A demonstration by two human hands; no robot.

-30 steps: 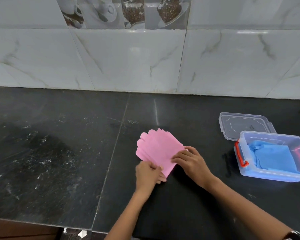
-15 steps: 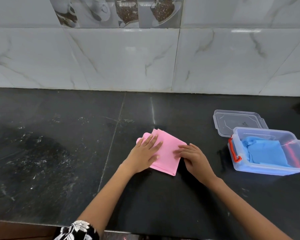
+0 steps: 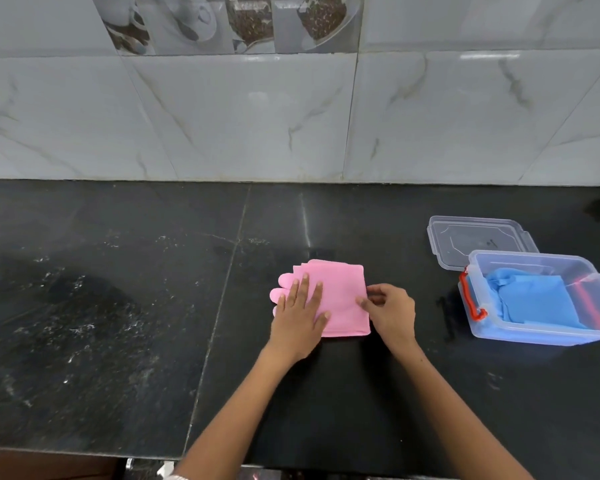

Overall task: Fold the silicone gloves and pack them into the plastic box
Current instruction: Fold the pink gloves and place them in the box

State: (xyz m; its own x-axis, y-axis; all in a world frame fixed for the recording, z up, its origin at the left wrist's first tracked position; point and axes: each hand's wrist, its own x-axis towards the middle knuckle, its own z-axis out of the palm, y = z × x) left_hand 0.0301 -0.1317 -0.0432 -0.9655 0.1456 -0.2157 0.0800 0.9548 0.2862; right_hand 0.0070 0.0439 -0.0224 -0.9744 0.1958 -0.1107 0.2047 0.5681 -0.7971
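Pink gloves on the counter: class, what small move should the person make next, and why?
Probably lift the folded pink gloves toward the plastic box. They already lie folded flat, the left hand presses them, the right hand pinches their right edge, and the box stands open with blue gloves inside.

Black speckled stone counter [image 3: 84,323], seamed down the middle. Behind, grey-veined marble wall tiles [image 3: 222,116], glossy with light glare; coffee-cup picture tiles [image 3: 229,22] along top.
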